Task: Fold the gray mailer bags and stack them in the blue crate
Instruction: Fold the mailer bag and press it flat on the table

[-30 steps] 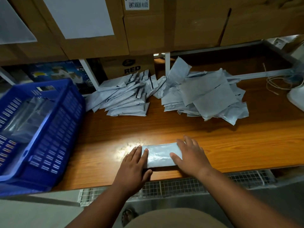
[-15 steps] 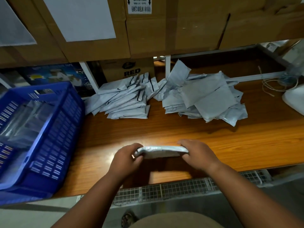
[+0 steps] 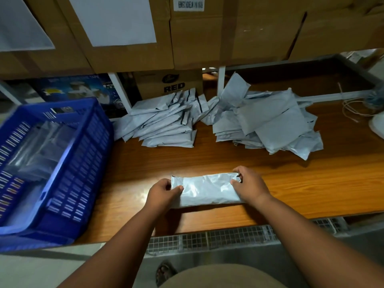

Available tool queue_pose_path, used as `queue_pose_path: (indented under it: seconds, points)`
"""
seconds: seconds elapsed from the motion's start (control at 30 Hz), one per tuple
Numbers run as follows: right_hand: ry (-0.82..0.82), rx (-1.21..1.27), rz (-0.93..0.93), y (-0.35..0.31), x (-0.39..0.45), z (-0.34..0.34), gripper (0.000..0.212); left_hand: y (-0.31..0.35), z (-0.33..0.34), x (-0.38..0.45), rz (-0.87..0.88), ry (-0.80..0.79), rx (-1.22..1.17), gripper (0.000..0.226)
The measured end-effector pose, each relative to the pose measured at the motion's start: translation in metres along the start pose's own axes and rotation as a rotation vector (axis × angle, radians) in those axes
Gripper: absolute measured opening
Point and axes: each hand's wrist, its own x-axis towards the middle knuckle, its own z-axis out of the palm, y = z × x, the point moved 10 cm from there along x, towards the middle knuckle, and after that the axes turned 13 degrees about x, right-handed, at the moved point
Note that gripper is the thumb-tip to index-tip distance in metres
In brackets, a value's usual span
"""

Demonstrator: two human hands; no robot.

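Observation:
A folded gray mailer bag point(image 3: 204, 189) is held just above the wooden table's near edge. My left hand point(image 3: 163, 192) grips its left end with the thumb on top. My right hand point(image 3: 248, 187) grips its right end. The blue crate point(image 3: 83, 163) stands at the left end of the table, with folded bags point(image 3: 35, 150) lying inside. Farther back lie two heaps of gray mailer bags: a fanned pile of folded ones point(image 3: 166, 125) and a looser pile point(image 3: 268, 123) to its right.
The wooden table point(image 3: 311, 183) runs left to right under a shelf of cardboard boxes point(image 3: 187, 32). A box marked RED point(image 3: 168, 84) stands behind the piles. Loose cable point(image 3: 353, 107) and a white object point(image 3: 377, 125) sit at the far right. Wire mesh point(image 3: 218, 238) lines the table's front.
The bag lay flat under both pressing hands a second ago. Both hands then took hold of its ends and lifted it, and its broad face is turned up toward me now.

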Motion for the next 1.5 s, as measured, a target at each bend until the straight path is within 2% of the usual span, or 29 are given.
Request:
queue_pose_path:
  seconds: [0.1, 0.23, 0.3, 0.37, 0.43, 0.5, 0.57, 0.63, 0.7, 0.8, 0.87, 1.0, 1.07, 1.13, 1.3, 1.4, 1.5]
  points:
    - [0.013, -0.016, -0.046, -0.006, -0.004, -0.001, 0.035, 0.003, -0.004, -0.005, 0.05, 0.045, 0.046, 0.018]
    - [0.062, -0.302, -0.23, -0.029, -0.022, 0.002, 0.03, -0.002, -0.002, -0.019, 0.075, 0.036, 0.052, 0.02]
    - [0.011, -0.368, -0.251, -0.038, -0.024, 0.012, 0.033, 0.002, -0.001, -0.025, 0.124, 0.016, 0.029, 0.018]
    - [-0.044, -0.284, -0.225, -0.043, -0.021, 0.011, 0.047, 0.019, -0.014, -0.032, 0.283, 0.111, 0.108, 0.024]
    - [-0.085, -0.179, -0.289, -0.053, -0.018, 0.003, 0.055, 0.048, -0.034, -0.048, 0.543, 0.281, 0.237, 0.036]
    - [-0.118, -0.183, -0.421, -0.068, -0.023, -0.007, 0.049, 0.063, -0.039, -0.064, 0.782, 0.376, 0.379, 0.028]
    - [-0.115, -0.293, -0.581, -0.08, -0.032, -0.01, 0.036, 0.058, -0.034, -0.067, 0.863, 0.35, 0.493, 0.026]
    - [-0.139, -0.429, -0.695, -0.081, -0.044, 0.0, 0.023, 0.042, -0.025, -0.064, 0.868, 0.282, 0.569, 0.033]
    - [-0.204, -0.511, -0.729, -0.064, -0.056, 0.02, 0.019, 0.033, -0.014, -0.073, 0.91, 0.205, 0.633, 0.028]
    - [-0.248, -0.45, -0.643, -0.033, -0.071, 0.035, 0.04, 0.02, 0.0, -0.083, 0.938, 0.117, 0.726, 0.031]
    - [-0.214, -0.44, -0.608, -0.027, -0.074, 0.034, 0.046, 0.01, 0.002, -0.079, 0.874, 0.104, 0.805, 0.039]
    - [-0.097, -0.422, -0.569, -0.039, -0.065, 0.028, 0.037, 0.025, 0.0, -0.074, 0.801, 0.217, 0.868, 0.042]
    - [-0.042, -0.412, -0.454, -0.039, -0.052, 0.024, 0.044, 0.051, 0.01, -0.076, 0.822, 0.277, 0.87, 0.045]
    - [-0.059, -0.457, -0.342, -0.035, -0.043, 0.028, 0.054, 0.076, 0.034, -0.07, 0.845, 0.288, 0.917, 0.049]
    - [-0.087, -0.481, -0.307, -0.042, -0.032, 0.042, 0.063, 0.112, 0.096, -0.034, 0.736, 0.144, 0.983, 0.057]
    - [-0.138, -0.439, -0.243, -0.032, -0.022, 0.054, 0.062, 0.106, 0.122, -0.023, 0.713, 0.046, 1.068, 0.064]
    - [-0.157, -0.455, -0.261, -0.022, -0.022, 0.065, 0.061, 0.097, 0.134, -0.021, 0.71, 0.038, 1.115, 0.065]
